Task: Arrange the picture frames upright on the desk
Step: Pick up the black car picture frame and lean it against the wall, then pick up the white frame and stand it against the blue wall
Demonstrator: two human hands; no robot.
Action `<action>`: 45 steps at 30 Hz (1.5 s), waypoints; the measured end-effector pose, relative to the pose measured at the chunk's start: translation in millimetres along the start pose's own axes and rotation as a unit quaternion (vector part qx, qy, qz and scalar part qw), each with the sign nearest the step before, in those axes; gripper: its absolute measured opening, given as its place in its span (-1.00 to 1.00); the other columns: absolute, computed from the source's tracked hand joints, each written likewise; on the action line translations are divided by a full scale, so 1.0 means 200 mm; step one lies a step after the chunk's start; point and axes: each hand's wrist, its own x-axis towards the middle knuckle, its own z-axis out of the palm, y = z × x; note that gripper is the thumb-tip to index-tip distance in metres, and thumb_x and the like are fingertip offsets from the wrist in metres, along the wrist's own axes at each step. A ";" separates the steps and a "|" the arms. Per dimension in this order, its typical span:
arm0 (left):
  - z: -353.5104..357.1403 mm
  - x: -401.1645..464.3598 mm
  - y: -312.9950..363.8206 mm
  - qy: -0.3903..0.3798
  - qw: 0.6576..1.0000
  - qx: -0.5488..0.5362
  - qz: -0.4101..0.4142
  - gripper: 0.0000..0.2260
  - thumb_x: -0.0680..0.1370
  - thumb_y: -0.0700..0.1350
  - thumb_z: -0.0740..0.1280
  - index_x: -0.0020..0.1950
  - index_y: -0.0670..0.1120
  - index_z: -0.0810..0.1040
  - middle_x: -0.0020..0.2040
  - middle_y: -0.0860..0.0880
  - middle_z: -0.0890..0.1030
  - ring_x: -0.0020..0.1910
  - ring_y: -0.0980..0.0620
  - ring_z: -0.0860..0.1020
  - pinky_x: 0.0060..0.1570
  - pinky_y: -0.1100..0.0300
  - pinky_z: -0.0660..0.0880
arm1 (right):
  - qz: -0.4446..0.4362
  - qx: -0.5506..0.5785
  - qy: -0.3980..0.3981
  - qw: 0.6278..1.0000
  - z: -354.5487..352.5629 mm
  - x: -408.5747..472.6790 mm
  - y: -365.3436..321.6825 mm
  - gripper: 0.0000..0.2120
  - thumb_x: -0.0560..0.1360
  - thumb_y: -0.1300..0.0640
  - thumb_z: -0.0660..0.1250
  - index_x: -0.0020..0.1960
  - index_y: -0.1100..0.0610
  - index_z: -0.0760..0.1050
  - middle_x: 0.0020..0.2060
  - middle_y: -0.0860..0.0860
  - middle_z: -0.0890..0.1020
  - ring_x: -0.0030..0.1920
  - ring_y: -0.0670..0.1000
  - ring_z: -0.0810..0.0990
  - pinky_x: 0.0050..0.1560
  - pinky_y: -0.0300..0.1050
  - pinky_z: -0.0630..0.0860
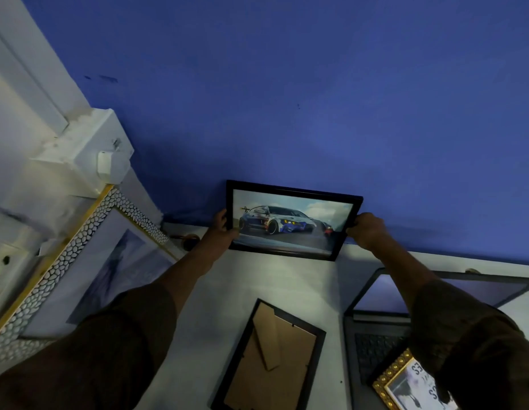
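A black picture frame with a race-car photo (292, 220) stands upright at the back of the white desk (215, 294), against the blue wall. My left hand (223, 224) grips its left edge and my right hand (365, 230) grips its right edge. A second black frame (272, 356) lies face down in the middle of the desk, its brown cardboard back and stand showing. A small gold ornate frame (405, 386) lies on the laptop at the lower right, partly under my right sleeve. A large white-pebbled frame with gold trim (88, 270) leans at the left.
An open dark laptop (375, 329) takes up the right side of the desk. A white box-like fixture (88, 152) and white wall panels stand at the left. A small brown object (187, 239) sits by the wall behind the large frame.
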 end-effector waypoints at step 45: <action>-0.43 -1.35 -0.67 0.433 0.901 -0.021 -0.006 -0.58 0.63 -0.12 0.34 0.49 -0.07 0.38 0.42 -0.08 0.49 0.40 -0.10 0.47 0.38 -0.09 0.45 | -0.395 0.111 -0.158 0.898 0.66 -0.74 -1.24 -0.64 0.64 0.23 0.18 0.43 0.19 0.37 0.30 0.20 0.53 0.23 0.17 0.55 0.09 -0.12 0.44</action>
